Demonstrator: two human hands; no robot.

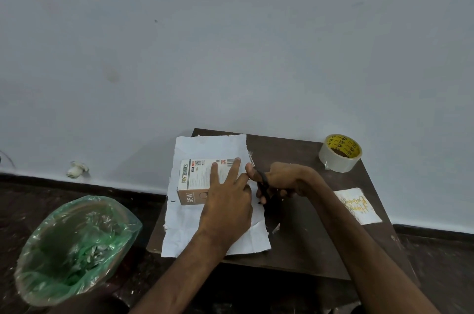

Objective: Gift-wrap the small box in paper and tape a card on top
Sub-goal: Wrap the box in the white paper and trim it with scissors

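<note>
A small white and brown box (197, 180) lies on a crumpled white sheet of wrapping paper (202, 234) on the dark wooden table (302, 236). My left hand (225, 200) lies flat over the box and paper, two straight fingers pressing the box top. My right hand (279, 180) grips black scissors (263, 185) at the paper's right edge, blades pointing away along that edge. A white card with gold lettering (357, 207) lies on the table to the right. A roll of clear tape (339, 153) stands at the far right corner.
A bin lined with a green plastic bag (74, 244) holding paper scraps stands on the dark floor left of the table. The pale wall rises just behind the table. Small paper scraps (275, 228) lie on the tabletop.
</note>
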